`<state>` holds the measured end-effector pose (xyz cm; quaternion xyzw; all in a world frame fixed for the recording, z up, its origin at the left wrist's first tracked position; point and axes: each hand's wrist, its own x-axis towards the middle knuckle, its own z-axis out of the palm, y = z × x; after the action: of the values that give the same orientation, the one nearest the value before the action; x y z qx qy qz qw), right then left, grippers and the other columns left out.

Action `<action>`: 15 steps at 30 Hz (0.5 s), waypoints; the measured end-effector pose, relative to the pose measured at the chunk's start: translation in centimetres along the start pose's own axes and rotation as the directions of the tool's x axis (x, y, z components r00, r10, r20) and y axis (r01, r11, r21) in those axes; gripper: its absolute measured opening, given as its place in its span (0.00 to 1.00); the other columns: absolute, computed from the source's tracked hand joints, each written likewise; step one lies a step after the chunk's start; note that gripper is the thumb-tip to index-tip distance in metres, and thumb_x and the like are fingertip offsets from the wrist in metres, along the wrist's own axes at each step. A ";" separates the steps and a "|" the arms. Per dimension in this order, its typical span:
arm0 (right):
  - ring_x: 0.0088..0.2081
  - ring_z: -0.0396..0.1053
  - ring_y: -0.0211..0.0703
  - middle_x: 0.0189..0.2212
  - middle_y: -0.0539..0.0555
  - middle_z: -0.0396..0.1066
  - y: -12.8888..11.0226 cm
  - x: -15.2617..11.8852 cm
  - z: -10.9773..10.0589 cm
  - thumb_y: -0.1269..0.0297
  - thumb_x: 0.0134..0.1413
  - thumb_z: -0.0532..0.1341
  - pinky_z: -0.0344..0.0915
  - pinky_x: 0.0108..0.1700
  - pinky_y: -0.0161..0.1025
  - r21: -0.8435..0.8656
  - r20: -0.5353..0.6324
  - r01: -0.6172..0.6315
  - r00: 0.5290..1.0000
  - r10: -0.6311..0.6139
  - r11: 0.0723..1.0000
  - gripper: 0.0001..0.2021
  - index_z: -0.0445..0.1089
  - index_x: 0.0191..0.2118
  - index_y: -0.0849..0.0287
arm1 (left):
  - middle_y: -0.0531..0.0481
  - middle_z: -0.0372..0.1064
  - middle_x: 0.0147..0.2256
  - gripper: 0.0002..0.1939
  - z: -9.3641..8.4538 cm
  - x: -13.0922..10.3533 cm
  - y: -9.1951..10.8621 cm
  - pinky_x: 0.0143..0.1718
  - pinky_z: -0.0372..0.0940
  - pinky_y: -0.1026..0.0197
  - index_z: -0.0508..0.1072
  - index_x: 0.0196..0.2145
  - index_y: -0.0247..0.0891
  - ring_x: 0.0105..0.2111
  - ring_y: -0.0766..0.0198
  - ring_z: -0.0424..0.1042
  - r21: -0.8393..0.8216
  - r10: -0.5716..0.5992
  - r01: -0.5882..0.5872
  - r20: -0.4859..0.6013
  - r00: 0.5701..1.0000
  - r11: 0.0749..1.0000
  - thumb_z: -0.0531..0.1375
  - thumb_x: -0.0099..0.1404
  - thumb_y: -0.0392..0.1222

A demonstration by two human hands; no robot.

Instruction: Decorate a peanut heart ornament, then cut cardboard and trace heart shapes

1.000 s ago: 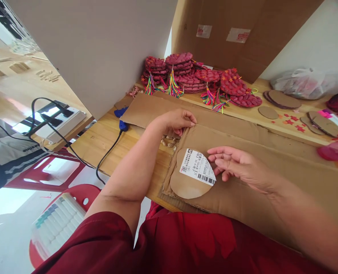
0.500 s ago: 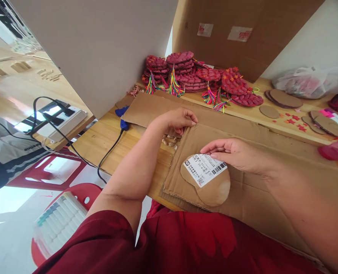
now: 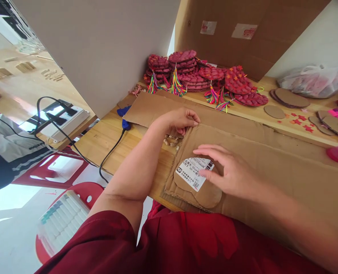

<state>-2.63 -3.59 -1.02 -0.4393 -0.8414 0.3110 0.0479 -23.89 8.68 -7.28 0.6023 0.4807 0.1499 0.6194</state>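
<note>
A gourd-shaped cardboard cutout [image 3: 207,197] with a white printed label [image 3: 194,176] lies on a large cardboard sheet [image 3: 260,167], near the sheet's lower left corner. My right hand [image 3: 228,173] is over the cutout's right side, fingers apart. Its thumb tip is at the label's edge; whether it presses there I cannot tell. At the sheet's upper left corner, my left hand [image 3: 183,121] has thumb and fingers pinched on the cardboard edge. Several peanuts [image 3: 171,141] lie on the wooden table just below that hand.
Stacks of red decorated discs with colourful tassels [image 3: 190,72] stand at the back. Cardboard ovals [image 3: 291,98] and red stars [image 3: 300,118] lie to the right. A black cable with a blue plug [image 3: 126,124] crosses the table on the left. Boxed markers [image 3: 64,220] rest on a red stool.
The cutout has shifted slightly left on the sheet. My right hand has gone from holding its upper edge to spread fingers over it. My left hand stays at the corner.
</note>
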 end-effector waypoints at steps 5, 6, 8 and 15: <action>0.71 0.51 0.62 0.71 0.61 0.54 -0.4 -4.2 2.2 0.48 0.53 0.70 0.58 0.68 0.63 -0.145 0.027 0.056 0.998 -0.052 0.988 0.41 0.57 0.70 0.52 | 0.59 0.65 0.22 0.08 0.0 0.1 -0.1 0.23 0.60 0.70 0.76 0.46 0.37 0.17 0.73 0.64 -0.005 -0.010 0.010 0.006 1.000 1.000 0.60 0.71 0.36; 0.71 0.50 0.62 0.72 0.60 0.53 -0.4 -4.7 2.6 0.47 0.52 0.70 0.57 0.68 0.64 -0.154 0.035 0.056 0.998 -0.051 0.987 0.43 0.56 0.70 0.50 | 0.58 0.66 0.22 0.08 0.0 0.1 -0.1 0.24 0.60 0.70 0.76 0.46 0.37 0.18 0.73 0.65 -0.004 -0.009 0.009 0.008 1.000 1.000 0.60 0.71 0.36; 0.72 0.49 0.62 0.72 0.59 0.52 -0.2 -5.0 3.0 0.48 0.53 0.70 0.57 0.68 0.64 -0.157 0.046 0.062 0.997 -0.055 0.986 0.42 0.55 0.71 0.48 | 0.58 0.67 0.23 0.08 0.1 0.0 0.0 0.25 0.61 0.71 0.76 0.46 0.37 0.19 0.73 0.66 -0.002 -0.010 0.010 0.009 1.000 1.000 0.60 0.71 0.36; 0.72 0.47 0.61 0.72 0.60 0.52 -0.1 -5.0 2.9 0.53 0.56 0.68 0.55 0.69 0.64 -0.118 0.081 0.077 0.994 -0.068 0.990 0.37 0.59 0.69 0.51 | 0.59 0.64 0.21 0.08 0.0 -0.1 0.3 0.24 0.61 0.70 0.76 0.47 0.37 0.17 0.73 0.63 0.015 -0.022 0.022 0.008 1.000 1.000 0.59 0.71 0.35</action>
<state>-0.67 -8.87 -2.34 -0.3982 -0.8754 0.2741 0.0002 -23.83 8.62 -6.97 0.6023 0.4857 0.1371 0.6184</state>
